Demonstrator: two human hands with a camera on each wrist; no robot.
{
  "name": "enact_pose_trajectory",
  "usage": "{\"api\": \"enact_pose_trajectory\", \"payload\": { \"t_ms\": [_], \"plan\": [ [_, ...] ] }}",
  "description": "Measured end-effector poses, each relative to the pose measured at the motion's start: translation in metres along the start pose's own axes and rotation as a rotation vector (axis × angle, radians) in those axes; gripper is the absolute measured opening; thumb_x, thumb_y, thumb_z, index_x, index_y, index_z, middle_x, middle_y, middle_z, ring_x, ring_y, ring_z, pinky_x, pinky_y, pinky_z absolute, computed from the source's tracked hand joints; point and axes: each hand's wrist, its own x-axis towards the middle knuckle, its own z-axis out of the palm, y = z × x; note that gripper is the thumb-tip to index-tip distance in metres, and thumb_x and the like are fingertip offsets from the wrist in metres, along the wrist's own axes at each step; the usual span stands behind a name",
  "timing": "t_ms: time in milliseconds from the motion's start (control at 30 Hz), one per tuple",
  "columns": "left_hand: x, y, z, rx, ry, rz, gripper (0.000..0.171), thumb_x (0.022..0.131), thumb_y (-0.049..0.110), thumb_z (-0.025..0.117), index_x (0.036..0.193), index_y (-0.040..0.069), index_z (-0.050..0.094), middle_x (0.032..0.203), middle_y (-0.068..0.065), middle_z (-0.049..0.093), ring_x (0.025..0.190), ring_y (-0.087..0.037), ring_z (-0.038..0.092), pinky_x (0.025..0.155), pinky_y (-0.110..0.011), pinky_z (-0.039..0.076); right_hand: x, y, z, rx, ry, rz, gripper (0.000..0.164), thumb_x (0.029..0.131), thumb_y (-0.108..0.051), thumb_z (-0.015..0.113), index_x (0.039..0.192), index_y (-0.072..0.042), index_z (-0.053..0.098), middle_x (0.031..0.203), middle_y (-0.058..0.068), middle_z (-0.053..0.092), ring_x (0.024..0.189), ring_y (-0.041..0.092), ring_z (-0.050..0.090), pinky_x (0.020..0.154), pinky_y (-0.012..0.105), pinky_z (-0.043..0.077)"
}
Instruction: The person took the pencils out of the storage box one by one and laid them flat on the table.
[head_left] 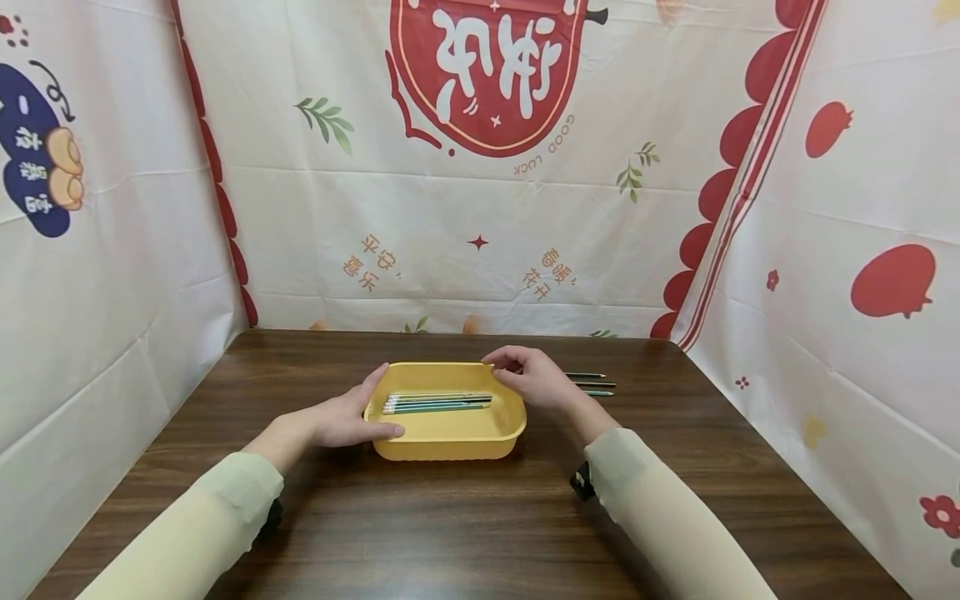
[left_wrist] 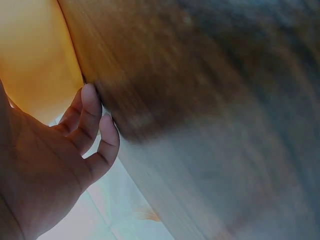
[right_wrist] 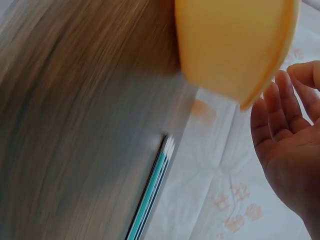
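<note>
A yellow plastic basket [head_left: 442,450] stands on the brown wooden table. Inside it lie several green and dark pencils [head_left: 438,403], side by side, their white ends to the left. My left hand [head_left: 345,417] grips the basket's left end, thumb over the near rim and fingers along the outer wall. At the far right corner, my right hand [head_left: 532,379] holds the rim between thumb and fingers. Its fingertips [right_wrist: 272,92] meet the rim from outside in the right wrist view. Behind that hand, three more pencils [head_left: 600,384] lie on the table, partly hidden.
The table [head_left: 450,533] reaches back to a white printed cloth [head_left: 480,208] hung behind it. Similar cloths hang along the left [head_left: 112,292] and right [head_left: 847,333] sides.
</note>
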Motion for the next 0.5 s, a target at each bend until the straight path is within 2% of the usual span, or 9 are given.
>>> {"api": "enact_pose_trajectory", "payload": {
  "t_ms": [167,367,500],
  "plan": [
    [0.0,-0.001,0.0,0.004,0.0,-0.007,0.128,0.094,0.073,0.072,0.177,0.017,-0.008,0.183,-0.026,0.012,0.167,-0.047,0.024,0.13,-0.07,0.027,0.011,-0.014,0.016,-0.03,-0.023,-0.062,0.025,0.109,-0.014,0.065,0.13,-0.016,0.078,0.114,0.004,0.075,0.099,0.018,0.063,0.086,0.033,0.053],
    [0.0,-0.001,0.001,0.0,0.002,-0.017,0.129,0.094,0.073,0.072,0.177,0.016,-0.008,0.182,-0.028,0.014,0.166,-0.048,0.025,0.13,-0.07,0.028,0.021,-0.026,0.035,-0.004,-0.049,-0.074,0.026,0.108,-0.014,0.066,0.131,-0.016,0.079,0.117,0.004,0.076,0.101,0.016,0.066,0.093,0.035,0.055],
    [0.001,-0.001,0.0,-0.002,0.002,-0.019,0.129,0.094,0.073,0.073,0.177,0.016,-0.008,0.181,-0.029,0.016,0.166,-0.049,0.026,0.13,-0.07,0.028,0.027,-0.028,0.045,0.013,-0.059,-0.085,0.024,0.108,-0.016,0.066,0.129,-0.015,0.08,0.115,0.004,0.077,0.099,0.014,0.066,0.091,0.032,0.055]
  ]
}}
